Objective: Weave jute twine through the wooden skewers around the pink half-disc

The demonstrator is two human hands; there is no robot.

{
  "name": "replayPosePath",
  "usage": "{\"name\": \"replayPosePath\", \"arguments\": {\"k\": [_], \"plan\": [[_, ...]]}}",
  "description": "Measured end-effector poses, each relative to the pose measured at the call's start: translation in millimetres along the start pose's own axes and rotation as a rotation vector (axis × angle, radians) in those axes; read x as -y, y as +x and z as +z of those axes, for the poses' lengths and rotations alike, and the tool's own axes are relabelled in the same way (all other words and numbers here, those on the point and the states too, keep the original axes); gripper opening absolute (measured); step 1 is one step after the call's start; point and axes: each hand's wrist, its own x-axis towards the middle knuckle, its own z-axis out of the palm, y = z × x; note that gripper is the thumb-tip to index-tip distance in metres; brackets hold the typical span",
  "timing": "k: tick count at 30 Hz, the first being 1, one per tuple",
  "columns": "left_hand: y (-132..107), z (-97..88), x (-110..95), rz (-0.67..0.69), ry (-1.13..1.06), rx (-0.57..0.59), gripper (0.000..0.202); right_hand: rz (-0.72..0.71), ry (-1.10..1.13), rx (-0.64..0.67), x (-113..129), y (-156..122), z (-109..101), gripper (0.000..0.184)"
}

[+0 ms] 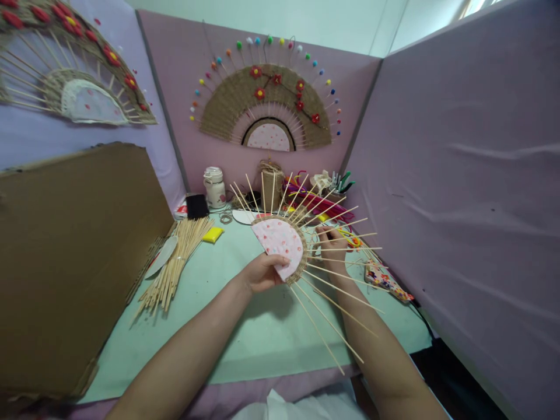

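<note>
My left hand point(262, 273) grips the straight edge of a half-made fan point(280, 242): a pink spotted half disc with a woven jute rim and several thin wooden sticks fanning outward. It is held upright above the green table top point(245, 332). My right hand point(331, 245) is behind the sticks on the right side, fingers curled among them near the jute rim; what they pinch is hidden by the sticks.
A bundle of wooden sticks point(172, 262) lies at the left beside a large cardboard sheet point(65, 256). A white jar point(214, 186), jute spool point(271, 181) and coloured craft bits stand at the back. Finished fans point(266, 105) hang on the pink partition walls.
</note>
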Motion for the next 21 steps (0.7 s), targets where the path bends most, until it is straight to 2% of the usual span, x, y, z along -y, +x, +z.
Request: {"name": "replayPosePath", "arguments": {"k": [4, 9, 12, 16, 21], "plan": [[-0.2, -1.9, -3.1, -0.004, -0.001, -0.015, 0.035, 0.029, 0.025, 0.016, 3.3, 0.9, -2.6, 0.028], [-2.9, -4.2, -16.0, 0.015, 0.001, -0.042, 0.034, -0.035, -0.027, -0.038, 6.4, 5.2, -8.3, 0.025], [-4.0, -7.8, -24.3, 0.051, -0.002, -0.077, 0.036, -0.008, 0.004, 0.001, 6.1, 8.8, -12.0, 0.025], [-4.0, -15.5, -33.9, 0.112, -0.026, -0.149, 0.037, 0.040, 0.109, 0.107, 3.8, 12.4, -15.5, 0.026], [-5.4, -25.7, -45.7, 0.132, -0.024, -0.223, 0.038, 0.169, 0.343, 0.361, 6.5, 14.2, -17.8, 0.025]]}}
